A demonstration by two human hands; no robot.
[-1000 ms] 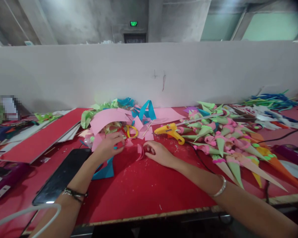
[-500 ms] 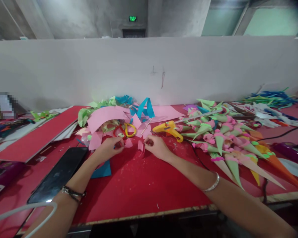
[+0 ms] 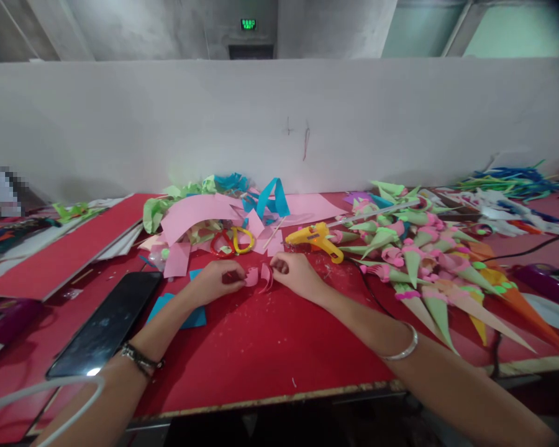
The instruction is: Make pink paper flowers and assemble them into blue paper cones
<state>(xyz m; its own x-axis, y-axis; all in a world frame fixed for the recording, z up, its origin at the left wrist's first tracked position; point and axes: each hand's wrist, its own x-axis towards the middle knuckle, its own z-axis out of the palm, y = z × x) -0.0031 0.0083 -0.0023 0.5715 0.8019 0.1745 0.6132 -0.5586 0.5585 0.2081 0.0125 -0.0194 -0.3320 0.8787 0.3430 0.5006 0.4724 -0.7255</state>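
Between finger and thumb, my left hand point(image 3: 218, 279) pinches a small pink paper piece point(image 3: 251, 277) with an uneven edge. My right hand point(image 3: 295, 276) is closed on a curved pink paper strip point(image 3: 265, 276), which bends downward from the fingertips. The two pink pieces are close together above the red tabletop point(image 3: 251, 354); I cannot tell whether they touch. Just behind my hands lie scissors point(image 3: 243, 241) with red and yellow handles. A yellow glue gun point(image 3: 315, 239) rests behind my right hand.
Many paper cones point(image 3: 412, 261) in green, pink and orange are heaped at right. A black phone point(image 3: 107, 323) lies left of my left forearm, near blue paper point(image 3: 195, 318). Pink sheets point(image 3: 200, 211) and crumpled paper cover the back. A white cable point(image 3: 46, 388) loops at lower left.
My left hand has moved right, bringing its pink piece up close to the strip in my right hand. The right hand has stayed nearly in place. More blue paper shows beside the left wrist.
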